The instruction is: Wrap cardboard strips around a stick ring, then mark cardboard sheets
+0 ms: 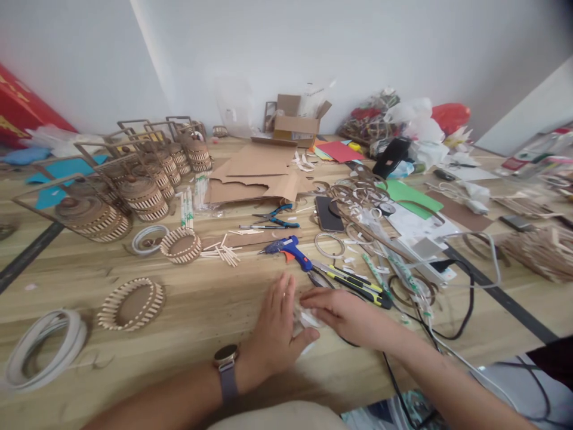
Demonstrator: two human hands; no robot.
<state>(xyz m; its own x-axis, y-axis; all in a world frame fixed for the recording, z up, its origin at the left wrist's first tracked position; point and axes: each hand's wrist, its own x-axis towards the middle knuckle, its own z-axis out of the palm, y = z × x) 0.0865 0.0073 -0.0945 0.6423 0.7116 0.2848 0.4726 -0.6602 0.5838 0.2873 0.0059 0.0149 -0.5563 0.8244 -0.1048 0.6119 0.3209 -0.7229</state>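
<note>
My left hand (282, 322), with a watch (226, 356) on its wrist, rests edge-down on the wooden table, fingers stretched forward and thumb apart. Facing it, my right hand (333, 310) has its fingers extended and slightly curved, palm turned inward. Between the two hands lie small white scraps (308, 319), partly hidden and blurred; I see neither hand gripping them. Just beyond my fingers is a blue hot glue gun (293, 248) with an orange trigger. Yellow-and-black utility knives (353, 280) lie close to my right hand.
Two shallow rings of matchsticks (132, 303) and coils of white strip (45, 349) are at left, with several lidded, handled stick baskets (143, 197) behind. Cardboard (255, 167), pliers (277, 214), loose sticks (224, 254) and a phone (329, 214) lie farther back. Cables (465, 298) run along the right.
</note>
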